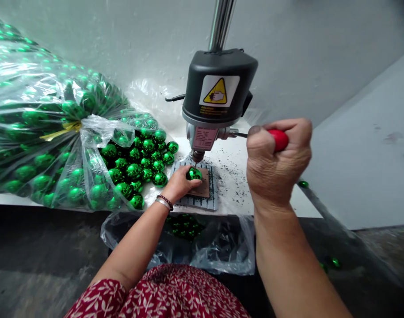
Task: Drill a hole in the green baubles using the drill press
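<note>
A shiny green bauble (194,174) rests on a brown board (205,187) on the drill press base (192,201). My left hand (179,183) grips it between thumb and fingers, right under the drill bit (196,165). The bit's tip reaches the top of the bauble; I cannot tell how deep. Above stands the drill press (218,88), dark grey with a yellow warning label. My right hand (278,165) is closed around the red knob (279,140) of its feed lever, to the right of the motor head.
A large clear bag of green baubles (49,132) lies at left, with loose baubles (145,161) beside it. Below the table edge is a plastic-lined bin (222,254) with baubles inside. Dark shavings litter the white table (233,161). A stray bauble (303,183) lies at right.
</note>
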A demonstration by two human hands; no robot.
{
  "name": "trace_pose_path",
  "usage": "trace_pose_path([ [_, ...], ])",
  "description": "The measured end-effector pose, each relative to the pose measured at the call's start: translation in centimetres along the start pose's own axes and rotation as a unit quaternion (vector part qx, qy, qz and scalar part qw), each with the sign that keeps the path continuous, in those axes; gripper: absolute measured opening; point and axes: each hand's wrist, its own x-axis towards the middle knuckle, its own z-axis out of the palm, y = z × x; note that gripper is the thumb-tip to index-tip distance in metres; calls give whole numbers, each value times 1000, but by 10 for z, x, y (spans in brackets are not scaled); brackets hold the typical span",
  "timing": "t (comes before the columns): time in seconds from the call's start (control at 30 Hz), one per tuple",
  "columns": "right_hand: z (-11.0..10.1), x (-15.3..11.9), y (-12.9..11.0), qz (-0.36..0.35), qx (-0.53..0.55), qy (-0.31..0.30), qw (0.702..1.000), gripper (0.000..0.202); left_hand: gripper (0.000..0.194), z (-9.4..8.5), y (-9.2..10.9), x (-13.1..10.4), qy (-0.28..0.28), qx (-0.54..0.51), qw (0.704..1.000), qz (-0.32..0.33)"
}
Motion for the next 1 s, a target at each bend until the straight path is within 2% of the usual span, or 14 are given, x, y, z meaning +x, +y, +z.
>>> trace_pose_path([
  [0.23, -2, -4, 0, 11, 5, 8, 1000, 18, 61, -2, 1, 0, -13, -10, 1000, 2],
  [0.4, -5, -13, 4, -17, -29, 4, 999, 19, 56, -1, -3, 2, -9, 5, 1000, 25],
  [0.57, -7, -32, 15, -35, -57, -1, 998, 18, 60, 0, -6, 3, -9, 11, 1000, 22],
  [0.8, -3, -45, 23, -42, -48, 21, 998, 17, 59, -1, -6, 2, -4, 13, 1000, 22],
  [1.0, 0, -57, 31, -81, -21, 30, 996, 12, 55, -3, -2, 0, -9, 2, 1000, 15],
])
